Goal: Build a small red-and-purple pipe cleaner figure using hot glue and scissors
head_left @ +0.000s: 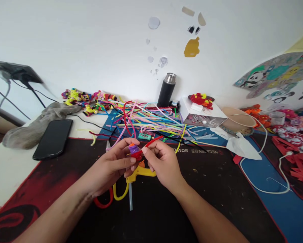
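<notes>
Between the fingers of my left hand (118, 160) is a small pipe-cleaner figure (133, 149) wound in purple, orange and red. My right hand (162, 162) pinches a red pipe cleaner (152, 140) that runs up to the right from the figure. Both hands are close together above the dark mat. Below them lies a yellow glue gun (138, 173) with a clear glue stick (130, 197) sticking out toward me. Scissors with red and yellow handles (104, 203) lie partly under my left hand and wrist.
Loose coloured pipe cleaners (148, 116) are heaped behind my hands. A black thermos (167, 90) and a white box (204, 114) stand at the wall. Left are a phone (54, 138) and finished figures (77, 97). A white cable (257, 190) loops at right beside red strips (301, 168).
</notes>
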`<state>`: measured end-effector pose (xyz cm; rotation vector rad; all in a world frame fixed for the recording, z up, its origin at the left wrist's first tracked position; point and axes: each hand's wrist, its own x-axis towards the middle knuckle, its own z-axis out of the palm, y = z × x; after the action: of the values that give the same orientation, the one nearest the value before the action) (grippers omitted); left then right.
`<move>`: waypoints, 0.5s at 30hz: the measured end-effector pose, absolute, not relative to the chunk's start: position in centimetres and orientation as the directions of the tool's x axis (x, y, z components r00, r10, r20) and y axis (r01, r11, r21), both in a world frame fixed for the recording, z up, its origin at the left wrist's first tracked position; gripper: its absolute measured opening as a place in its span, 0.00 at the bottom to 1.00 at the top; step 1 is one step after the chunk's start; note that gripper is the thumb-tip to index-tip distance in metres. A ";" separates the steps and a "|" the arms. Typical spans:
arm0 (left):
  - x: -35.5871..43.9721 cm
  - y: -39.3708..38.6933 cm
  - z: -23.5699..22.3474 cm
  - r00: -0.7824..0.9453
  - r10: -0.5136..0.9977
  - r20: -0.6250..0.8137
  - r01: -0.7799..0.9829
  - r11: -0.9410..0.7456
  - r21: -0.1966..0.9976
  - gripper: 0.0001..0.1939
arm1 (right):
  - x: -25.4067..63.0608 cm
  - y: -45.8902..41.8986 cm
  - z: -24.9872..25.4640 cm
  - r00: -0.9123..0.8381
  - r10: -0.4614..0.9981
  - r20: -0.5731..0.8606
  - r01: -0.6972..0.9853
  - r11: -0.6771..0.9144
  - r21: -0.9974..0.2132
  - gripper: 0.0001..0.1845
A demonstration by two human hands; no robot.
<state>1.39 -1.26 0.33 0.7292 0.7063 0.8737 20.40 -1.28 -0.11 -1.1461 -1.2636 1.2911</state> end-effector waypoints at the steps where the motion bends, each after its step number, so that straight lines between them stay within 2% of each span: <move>1: 1.4 -1.3 0.4 0.457 0.854 -0.248 -0.417 0.452 0.788 0.23 | 20.4 -1.3 -0.1 -0.097 0.995 0.000 -0.018 -0.002 -1.000 0.15; 7: 1.5 -1.3 0.7 0.456 0.848 -0.270 -0.439 0.478 0.761 0.20 | 20.4 -1.3 -0.2 -0.105 0.994 -0.011 -0.001 -0.011 -1.000 0.15; 15: 1.6 -1.2 0.6 0.408 0.870 -0.278 -0.423 0.449 0.787 0.21 | 20.4 -1.4 0.1 -0.111 0.993 -0.030 -0.027 -0.033 -0.999 0.15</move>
<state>1.59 -1.16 0.60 0.6907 0.7581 0.9016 20.39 -1.39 0.10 -1.1570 -1.2538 1.3278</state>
